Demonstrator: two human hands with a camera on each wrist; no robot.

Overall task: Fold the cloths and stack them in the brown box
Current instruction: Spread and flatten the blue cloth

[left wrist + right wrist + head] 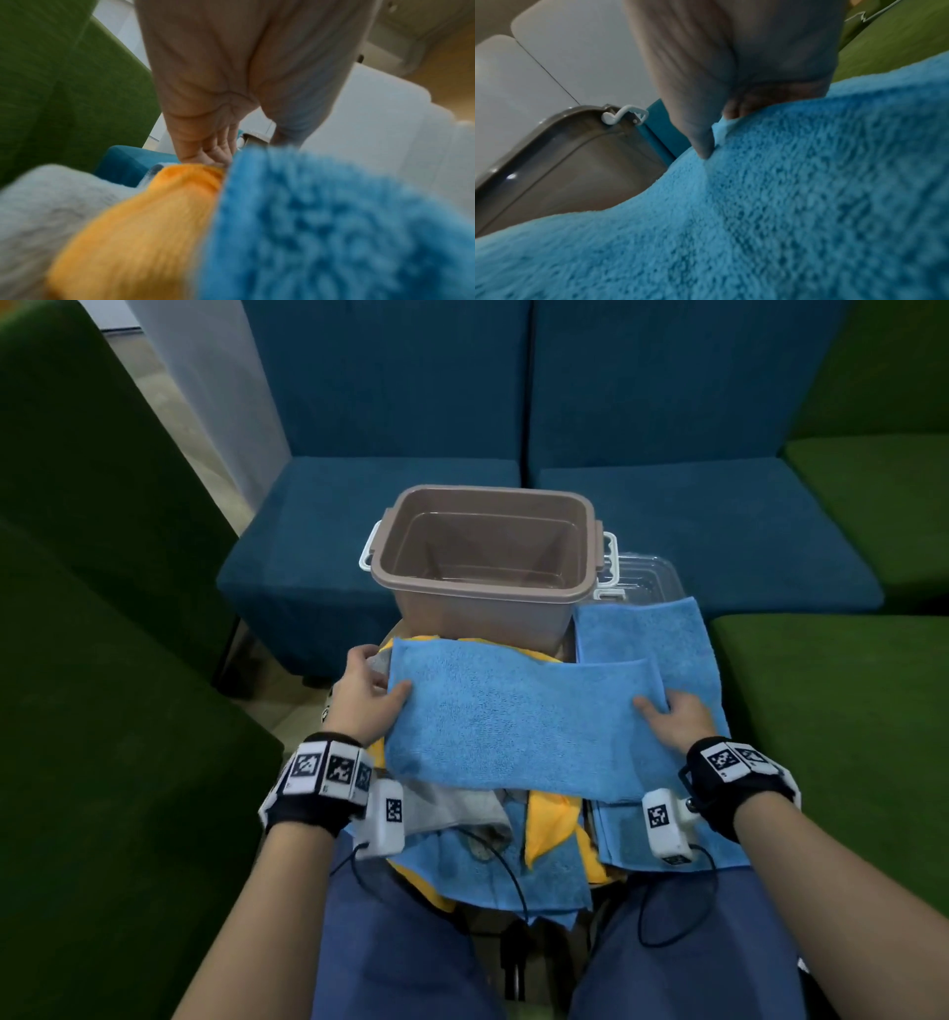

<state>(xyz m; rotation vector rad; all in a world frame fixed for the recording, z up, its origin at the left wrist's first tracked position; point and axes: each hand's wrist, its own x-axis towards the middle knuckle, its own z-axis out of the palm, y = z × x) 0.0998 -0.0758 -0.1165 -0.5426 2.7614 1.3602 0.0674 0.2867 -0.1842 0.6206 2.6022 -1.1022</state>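
Observation:
A blue cloth (513, 721), folded into a long band, stretches between my hands above a heap of cloths. My left hand (367, 690) pinches its left end, thumb on top and fingers beneath; the left wrist view shows that hand (213, 150) at the blue cloth (321, 223) edge. My right hand (672, 716) grips the right end, thumb pressed on the blue cloth (757, 203), fingers curled under. The brown box (482, 557) stands open just beyond, nothing inside; its side (582, 166) shows in the right wrist view.
Under the held cloth lie yellow (549, 819), grey (457, 809) and blue (482, 865) cloths. Another blue cloth (647, 634) lies flat at the right. A clear lid (642, 572) sits behind it. Blue seats (359, 516) and green seats (847, 711) surround the spot.

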